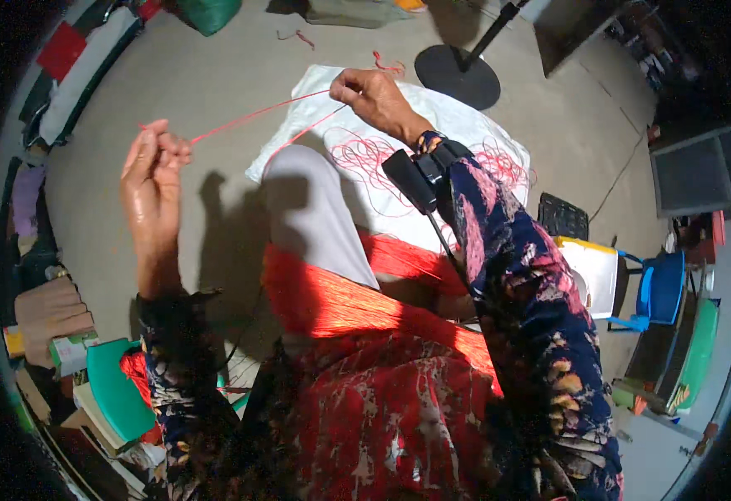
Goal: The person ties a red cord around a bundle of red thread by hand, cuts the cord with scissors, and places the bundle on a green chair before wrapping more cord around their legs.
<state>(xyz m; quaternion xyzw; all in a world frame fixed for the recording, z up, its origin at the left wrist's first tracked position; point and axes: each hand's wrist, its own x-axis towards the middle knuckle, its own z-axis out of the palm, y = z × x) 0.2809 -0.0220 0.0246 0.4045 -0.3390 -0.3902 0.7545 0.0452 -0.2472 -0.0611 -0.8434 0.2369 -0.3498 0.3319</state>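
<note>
A thin red cord [253, 114] runs taut between my two raised hands. My left hand [155, 163], out at the left, pinches one end of it with fingers curled. Above the white cloth, my right hand [375, 102] is closed on the cord, and a second stretch slants from it down toward my knee. Loose loops of red cord [365, 159] lie on the white cloth [324, 83] spread over the floor. Across my lap rests a thick bundle of orange-red strands [332, 296]. A black device with a cable is strapped to my right wrist.
A round black stand base [457, 77] with a pole stands beyond the cloth. To the right are a blue chair [662, 288] and a white container [591, 275]. A green stool [116, 388] is at lower left, near boxes. Red scraps [388, 65] lie on the floor.
</note>
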